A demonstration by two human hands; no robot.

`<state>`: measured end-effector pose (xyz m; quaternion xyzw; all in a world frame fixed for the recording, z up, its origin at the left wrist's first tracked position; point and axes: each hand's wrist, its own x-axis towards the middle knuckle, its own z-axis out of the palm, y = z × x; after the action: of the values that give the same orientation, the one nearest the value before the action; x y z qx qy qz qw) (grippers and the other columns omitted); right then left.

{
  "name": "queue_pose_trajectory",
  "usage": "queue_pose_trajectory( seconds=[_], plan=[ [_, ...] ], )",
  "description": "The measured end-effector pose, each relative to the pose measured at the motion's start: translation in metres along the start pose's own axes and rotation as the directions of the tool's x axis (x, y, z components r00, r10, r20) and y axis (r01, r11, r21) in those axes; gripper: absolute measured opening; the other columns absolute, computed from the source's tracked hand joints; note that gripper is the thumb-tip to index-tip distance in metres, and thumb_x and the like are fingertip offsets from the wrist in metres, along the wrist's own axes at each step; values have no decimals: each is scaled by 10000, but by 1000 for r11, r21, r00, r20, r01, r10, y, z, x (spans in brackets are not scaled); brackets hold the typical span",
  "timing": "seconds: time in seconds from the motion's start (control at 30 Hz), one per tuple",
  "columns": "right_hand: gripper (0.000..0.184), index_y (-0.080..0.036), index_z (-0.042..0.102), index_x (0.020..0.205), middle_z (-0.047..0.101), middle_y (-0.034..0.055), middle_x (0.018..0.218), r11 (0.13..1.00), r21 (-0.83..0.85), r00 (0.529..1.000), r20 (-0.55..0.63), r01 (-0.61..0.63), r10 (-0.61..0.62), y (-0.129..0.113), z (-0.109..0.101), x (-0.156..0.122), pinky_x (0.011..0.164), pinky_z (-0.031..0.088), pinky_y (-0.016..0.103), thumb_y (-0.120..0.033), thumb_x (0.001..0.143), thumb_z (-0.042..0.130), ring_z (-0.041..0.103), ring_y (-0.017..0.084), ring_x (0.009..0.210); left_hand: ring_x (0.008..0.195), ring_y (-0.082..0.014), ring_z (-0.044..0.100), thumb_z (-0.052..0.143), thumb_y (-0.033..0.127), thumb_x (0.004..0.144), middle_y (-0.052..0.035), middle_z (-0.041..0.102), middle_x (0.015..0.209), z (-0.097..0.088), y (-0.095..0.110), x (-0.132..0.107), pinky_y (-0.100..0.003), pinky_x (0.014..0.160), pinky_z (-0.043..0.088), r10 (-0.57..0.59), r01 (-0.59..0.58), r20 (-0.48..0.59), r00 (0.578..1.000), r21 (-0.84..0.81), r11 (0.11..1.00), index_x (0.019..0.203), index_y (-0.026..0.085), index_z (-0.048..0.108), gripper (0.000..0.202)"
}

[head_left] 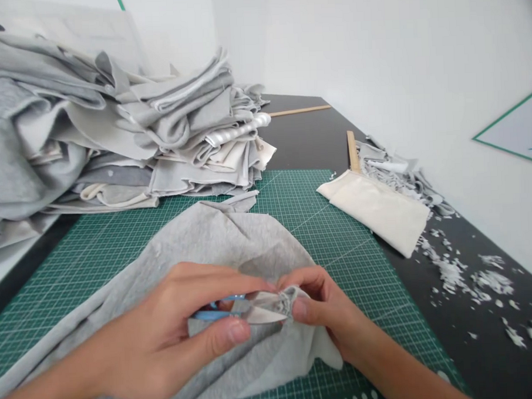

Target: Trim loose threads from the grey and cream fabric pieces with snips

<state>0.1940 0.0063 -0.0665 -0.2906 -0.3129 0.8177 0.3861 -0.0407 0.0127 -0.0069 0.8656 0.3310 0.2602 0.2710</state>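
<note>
A grey fabric piece [215, 243] lies spread on the green cutting mat [320, 220]. My left hand [175, 333] is closed around small blue-handled thread snips [248, 312], whose metal blades point right at a bunched fold of the fabric. My right hand [323, 306] pinches that fold between thumb and fingers, right at the blade tips. Both hands rest low over the near part of the cloth.
A tall heap of grey and cream fabric pieces [113, 124] fills the back left. A folded cream cloth [376, 209], a wooden ruler [352, 151] and grey offcuts [401, 173] lie at the right. Small scraps [472, 278] litter the black table by the white wall.
</note>
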Motion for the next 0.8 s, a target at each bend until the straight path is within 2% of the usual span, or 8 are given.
queue_pose_trajectory(
  seconds=[0.2, 0.37, 0.43, 0.53, 0.67, 0.8],
  plan=[
    [164, -254, 791, 759, 742, -48, 750, 999, 30, 1000, -7, 29, -29, -6, 3, 0, 652, 484, 145, -322, 656, 898, 632, 58, 684, 769, -131, 694, 533, 336, 962, 4, 740, 996, 12, 4, -4, -203, 624, 544, 48, -44, -35, 998, 95, 994, 1392, 312, 476, 434],
    [127, -238, 796, 782, 752, -29, 752, 998, 32, 997, 49, 58, -59, -3, 0, 1, 702, 504, 177, -315, 707, 865, 653, 79, 723, 781, -173, 708, 570, 319, 956, -48, 737, 969, 21, 2, -10, -249, 601, 545, 136, -107, -145, 980, 190, 976, 1399, 179, 500, 470],
    [129, -237, 794, 778, 755, -27, 757, 998, 32, 997, 47, 57, -59, 0, 0, 0, 703, 504, 185, -313, 704, 868, 653, 84, 725, 763, -164, 698, 581, 303, 953, -42, 725, 929, 24, 3, -12, -248, 606, 542, 152, -105, -196, 969, 230, 967, 1393, 161, 515, 466],
    [160, -252, 789, 793, 772, -32, 790, 997, 65, 999, 28, 31, -33, 5, 0, -2, 684, 511, 185, -297, 674, 886, 671, 87, 726, 721, -153, 678, 562, 284, 967, -35, 710, 884, 28, 5, -13, -254, 573, 523, 134, -73, -241, 961, 246, 967, 1391, 176, 524, 440],
    [195, -261, 784, 799, 783, -40, 782, 992, 123, 1000, 7, -27, 27, 6, 1, -3, 640, 521, 176, -271, 646, 904, 695, 85, 679, 681, -156, 667, 536, 285, 978, -29, 700, 835, 35, 8, -13, -268, 511, 492, 146, -82, -249, 957, 252, 964, 1391, 188, 525, 424],
    [181, -264, 787, 767, 784, -33, 779, 994, 111, 1000, 7, -6, 5, 3, 2, -2, 674, 528, 187, -256, 634, 911, 703, 96, 711, 678, -157, 663, 541, 305, 962, -2, 699, 828, 41, 14, -17, -273, 526, 512, 56, 20, -273, 960, 269, 963, 1408, 251, 489, 452]
  ],
)
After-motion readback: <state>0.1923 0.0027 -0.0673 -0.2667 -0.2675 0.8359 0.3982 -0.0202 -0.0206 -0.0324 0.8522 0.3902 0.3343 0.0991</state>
